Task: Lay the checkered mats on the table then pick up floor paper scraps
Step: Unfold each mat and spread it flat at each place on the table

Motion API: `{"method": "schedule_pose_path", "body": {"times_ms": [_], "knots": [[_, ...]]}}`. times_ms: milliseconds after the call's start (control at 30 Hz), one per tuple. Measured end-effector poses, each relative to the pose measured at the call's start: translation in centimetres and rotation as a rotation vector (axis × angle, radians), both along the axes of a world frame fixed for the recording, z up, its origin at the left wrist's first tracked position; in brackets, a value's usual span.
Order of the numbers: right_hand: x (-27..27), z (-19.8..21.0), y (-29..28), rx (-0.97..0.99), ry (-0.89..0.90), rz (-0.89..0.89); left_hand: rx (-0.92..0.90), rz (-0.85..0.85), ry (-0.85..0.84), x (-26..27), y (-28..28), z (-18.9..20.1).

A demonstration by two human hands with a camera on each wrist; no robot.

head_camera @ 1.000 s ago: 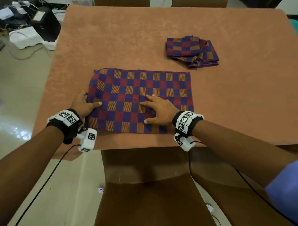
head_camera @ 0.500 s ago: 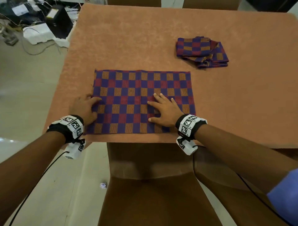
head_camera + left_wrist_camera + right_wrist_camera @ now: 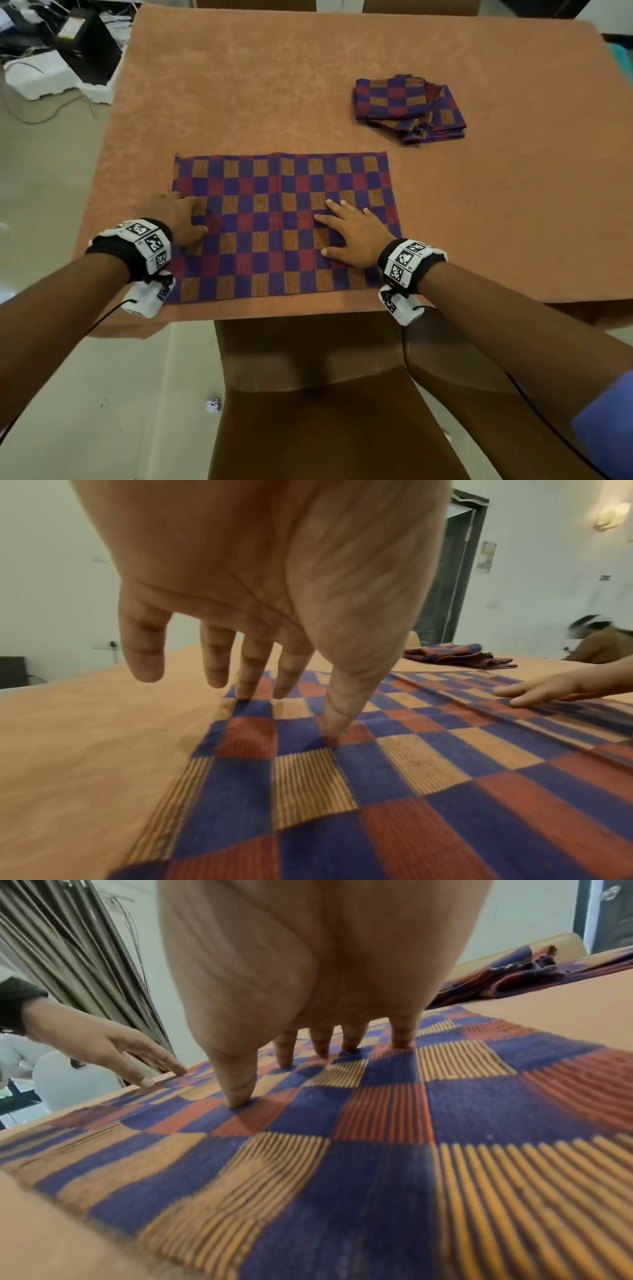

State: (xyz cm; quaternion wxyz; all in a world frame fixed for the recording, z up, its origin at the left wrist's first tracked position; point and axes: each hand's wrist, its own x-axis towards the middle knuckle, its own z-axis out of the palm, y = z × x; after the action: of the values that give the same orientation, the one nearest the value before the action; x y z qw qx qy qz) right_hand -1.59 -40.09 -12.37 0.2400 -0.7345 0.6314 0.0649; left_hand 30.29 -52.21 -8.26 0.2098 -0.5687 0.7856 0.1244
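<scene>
Orange-clothed counter [image 3: 274,85] carries a spread checkered mat [image 3: 284,226]; left hand [image 3: 178,219] and right hand [image 3: 352,233] press it, fingers straight, apart; no readable writing.

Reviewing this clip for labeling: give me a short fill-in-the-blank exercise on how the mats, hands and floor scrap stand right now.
1. Both the left hand and the right hand press on the ____ mat.
2. The folded mats lie toward the table's far ____ side.
3. The paper scrap lies on the ____.
4. The table is covered by an ____ cloth.

Missing words: spread; right; floor; orange
</scene>
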Motion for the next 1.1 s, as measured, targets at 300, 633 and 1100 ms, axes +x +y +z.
{"method": "schedule_pose_path", "body": {"times_ms": [300,633,1100], "knots": [[-5.5,1.9,0.4,-0.186,-0.214,-0.184,0.094,-0.157,0.187,-14.1,3.6,-1.0],[-18.4,4.8,-12.1,-0.417,-0.044,-0.297,0.231,-0.063,0.233,-26.4,3.9,-2.0],[-24.6,5.2,-18.3,-0.672,0.100,-0.154,0.148,0.063,0.235,-27.3,3.8,-2.4]]}}
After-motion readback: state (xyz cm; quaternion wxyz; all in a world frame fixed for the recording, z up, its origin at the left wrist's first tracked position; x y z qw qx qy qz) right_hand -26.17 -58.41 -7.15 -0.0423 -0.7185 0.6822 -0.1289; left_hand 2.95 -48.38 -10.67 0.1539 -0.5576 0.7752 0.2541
